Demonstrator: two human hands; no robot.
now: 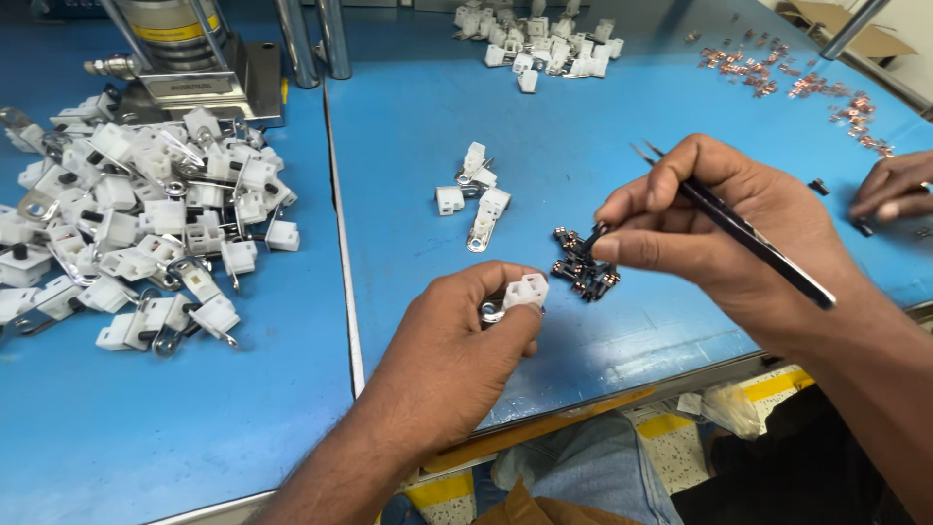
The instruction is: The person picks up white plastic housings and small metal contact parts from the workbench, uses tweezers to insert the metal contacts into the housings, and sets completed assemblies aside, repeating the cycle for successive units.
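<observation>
Left hand (457, 340) pinches a white connector (526, 289); right hand (719, 219) grips black tweezers (748, 233) just right of it, over small black parts (583, 264). A loose squeeze could flick one away.

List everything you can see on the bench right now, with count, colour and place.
White plastic housing: one, white, held in left hand.
Tweezers: one pair, black, in right hand.
Small dark parts: small cluster, black, bench centre.
Assembled housings: a few, white with metal tabs, above the centre.
Big pile of housings: too many to count, white, left bench.
Far pile: many, white, top centre.
Copper pieces: scattered, copper, top right.
Press machine: one, grey metal, top left.
Another person's hand: one, right edge.
Left hand: gripping.
Right hand: pinching.
</observation>
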